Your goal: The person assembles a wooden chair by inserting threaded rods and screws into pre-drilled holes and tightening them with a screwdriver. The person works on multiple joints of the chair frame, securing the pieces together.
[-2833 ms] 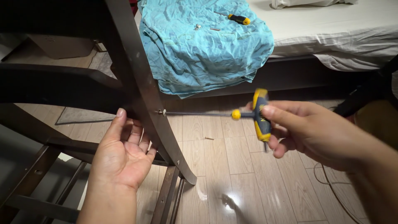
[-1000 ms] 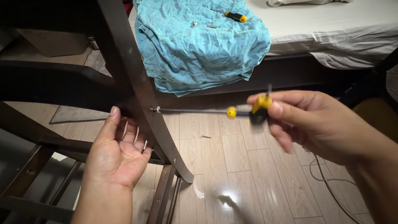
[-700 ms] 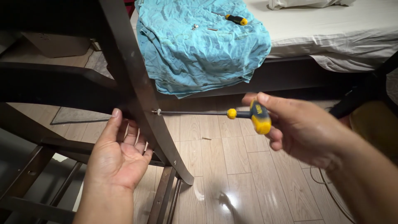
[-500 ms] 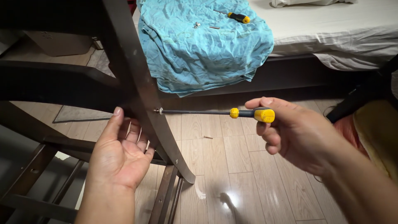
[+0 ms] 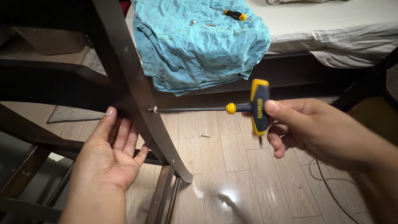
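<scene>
The left hand (image 5: 110, 159) lay open, palm up, its fingertips pressed behind the dark curved chair leg (image 5: 137, 95), grasping nothing. The right hand (image 5: 315, 130) was clenched around the yellow-and-black T-handle hex driver (image 5: 259, 107), whose long shaft ran level to a bolt (image 5: 153, 110) seated in that leg. Below, a small screw (image 5: 205, 135) lay on the pale wood floor (image 5: 232, 166). Farther off, a crumpled blue cloth (image 5: 199, 41) draped over the bed edge (image 5: 331, 37), carrying a second small screwdriver (image 5: 235, 15).
</scene>
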